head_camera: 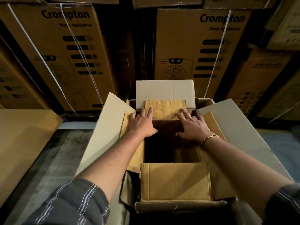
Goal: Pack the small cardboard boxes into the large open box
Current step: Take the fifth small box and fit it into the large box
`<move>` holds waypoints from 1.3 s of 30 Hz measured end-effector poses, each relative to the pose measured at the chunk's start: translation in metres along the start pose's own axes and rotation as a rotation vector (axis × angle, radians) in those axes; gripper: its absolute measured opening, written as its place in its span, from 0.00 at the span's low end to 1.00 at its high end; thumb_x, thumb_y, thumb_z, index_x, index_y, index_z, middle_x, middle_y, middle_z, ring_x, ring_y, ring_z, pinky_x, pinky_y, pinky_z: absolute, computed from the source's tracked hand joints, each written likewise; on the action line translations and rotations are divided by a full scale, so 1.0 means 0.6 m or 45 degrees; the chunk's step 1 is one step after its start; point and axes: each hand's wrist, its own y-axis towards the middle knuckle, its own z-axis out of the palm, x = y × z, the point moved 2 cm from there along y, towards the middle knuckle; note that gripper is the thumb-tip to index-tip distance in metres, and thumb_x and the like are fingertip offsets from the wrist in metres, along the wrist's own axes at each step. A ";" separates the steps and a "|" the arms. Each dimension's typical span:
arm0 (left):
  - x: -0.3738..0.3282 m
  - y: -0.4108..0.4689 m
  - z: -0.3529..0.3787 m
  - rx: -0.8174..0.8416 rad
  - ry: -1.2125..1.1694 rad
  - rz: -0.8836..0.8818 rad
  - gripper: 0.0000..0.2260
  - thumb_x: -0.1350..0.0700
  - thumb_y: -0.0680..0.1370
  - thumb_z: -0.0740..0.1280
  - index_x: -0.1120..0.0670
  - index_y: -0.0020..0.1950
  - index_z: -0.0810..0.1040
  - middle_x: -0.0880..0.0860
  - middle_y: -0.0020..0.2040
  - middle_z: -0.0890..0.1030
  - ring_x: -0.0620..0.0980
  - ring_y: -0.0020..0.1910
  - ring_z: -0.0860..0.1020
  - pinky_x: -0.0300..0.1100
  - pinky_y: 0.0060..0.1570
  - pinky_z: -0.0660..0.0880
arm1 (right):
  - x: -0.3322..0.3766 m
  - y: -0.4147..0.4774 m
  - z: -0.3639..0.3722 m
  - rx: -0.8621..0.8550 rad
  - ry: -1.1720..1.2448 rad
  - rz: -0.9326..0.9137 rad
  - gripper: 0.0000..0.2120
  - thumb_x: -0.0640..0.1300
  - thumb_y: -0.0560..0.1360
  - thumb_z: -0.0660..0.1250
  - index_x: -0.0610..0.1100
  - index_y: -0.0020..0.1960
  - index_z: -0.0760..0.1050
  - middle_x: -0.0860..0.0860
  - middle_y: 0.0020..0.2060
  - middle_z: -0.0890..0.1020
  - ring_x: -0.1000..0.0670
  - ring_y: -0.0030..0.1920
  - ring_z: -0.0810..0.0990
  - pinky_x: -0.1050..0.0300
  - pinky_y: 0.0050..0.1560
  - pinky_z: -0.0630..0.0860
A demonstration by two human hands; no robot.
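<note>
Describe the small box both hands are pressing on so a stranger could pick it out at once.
Find the large open box on the floor before the stacked Crompton cartons. At its far end, below the upright pale flap, sits the small box, left hand and right hand on it. Its ribbed yellowish face is distinctive.

The large open box stands at the middle of the floor space, brown corrugated cardboard, its four flaps spread: one leaning out toward 9 o'clock, one toward 3 o'clock, a pale one upright at 12 o'clock, and a crumpled one folded down at 6 o'clock. Its inside is dark in the middle. At the 12 o'clock end, a small cardboard box sits high in the opening, its ribbed tan top facing up, just below the upright flap. At the 6 o'clock end, another small box lies inside, plain tan face up, its edges slightly worn, touching the near wall.
</note>
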 end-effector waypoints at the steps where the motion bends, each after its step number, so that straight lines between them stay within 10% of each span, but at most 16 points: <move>1: 0.000 0.001 0.009 -0.016 0.059 0.005 0.47 0.39 0.76 0.69 0.49 0.83 0.41 0.62 0.82 0.48 0.62 0.77 0.63 0.57 0.77 0.50 | -0.004 0.004 0.008 -0.021 -0.022 -0.004 0.47 0.64 0.73 0.69 0.53 0.82 0.47 0.49 0.83 0.46 0.40 0.74 0.68 0.38 0.74 0.59; 8: -0.001 0.015 0.019 -0.166 0.173 0.034 0.39 0.55 0.75 0.69 0.49 0.82 0.52 0.62 0.75 0.62 0.58 0.62 0.77 0.57 0.71 0.58 | -0.009 0.027 0.026 -0.212 -0.080 0.016 0.44 0.60 0.73 0.71 0.56 0.80 0.49 0.47 0.78 0.57 0.41 0.68 0.73 0.37 0.69 0.61; 18: 0.004 0.030 0.035 -0.273 0.211 0.067 0.35 0.52 0.77 0.68 0.49 0.81 0.54 0.61 0.73 0.64 0.57 0.56 0.80 0.57 0.66 0.61 | -0.011 0.040 0.021 -0.229 -0.017 0.028 0.39 0.60 0.75 0.66 0.58 0.80 0.51 0.50 0.77 0.58 0.42 0.68 0.73 0.37 0.69 0.61; 26: 0.004 -0.027 0.013 -0.080 0.341 0.087 0.43 0.37 0.78 0.65 0.51 0.83 0.44 0.64 0.82 0.47 0.66 0.80 0.52 0.59 0.78 0.50 | -0.015 -0.018 0.000 -0.061 -0.090 -0.053 0.46 0.65 0.76 0.64 0.51 0.83 0.44 0.49 0.83 0.50 0.41 0.78 0.60 0.42 0.76 0.57; 39: -0.003 -0.270 -0.001 0.064 0.218 -0.048 0.48 0.21 0.71 0.51 0.49 0.83 0.53 0.61 0.83 0.44 0.63 0.81 0.40 0.61 0.78 0.37 | 0.013 -0.261 0.022 -0.039 -0.214 0.143 0.55 0.77 0.70 0.59 0.48 0.83 0.41 0.38 0.81 0.42 0.33 0.80 0.36 0.33 0.77 0.36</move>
